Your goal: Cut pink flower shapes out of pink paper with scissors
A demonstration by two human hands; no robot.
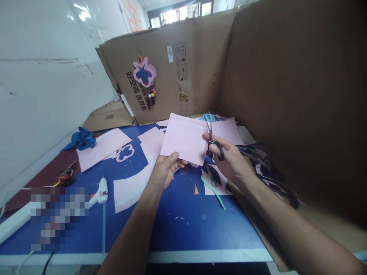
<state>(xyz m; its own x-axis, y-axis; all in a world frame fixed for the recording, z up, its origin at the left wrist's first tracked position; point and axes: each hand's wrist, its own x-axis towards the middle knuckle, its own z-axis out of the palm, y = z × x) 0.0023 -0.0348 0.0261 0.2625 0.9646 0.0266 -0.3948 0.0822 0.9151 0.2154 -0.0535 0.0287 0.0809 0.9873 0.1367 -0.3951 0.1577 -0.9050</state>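
Observation:
My left hand [168,168] pinches the lower edge of a pink sheet of paper [183,137], thumb on top and fingers beneath. The sheet is held up above the table, and faint lines show on it. In my right hand [229,154] is a pair of scissors [216,149] with black handles, its blades pointing up and away from me at the sheet's right edge. The blades look slightly parted. Whether they touch the paper I cannot tell. Below the sheet, a green pipe cleaner [213,191] lies on a pale paper piece [225,187].
Pink sheets [104,147] and a cut-out flower outline [125,152] lie on the blue table [177,229]. At left are a glue gun [101,191], pliers [65,175] and a blue cloth [82,138]. Cardboard walls [209,68] stand behind and right; a pink flower shape [151,68] hangs there.

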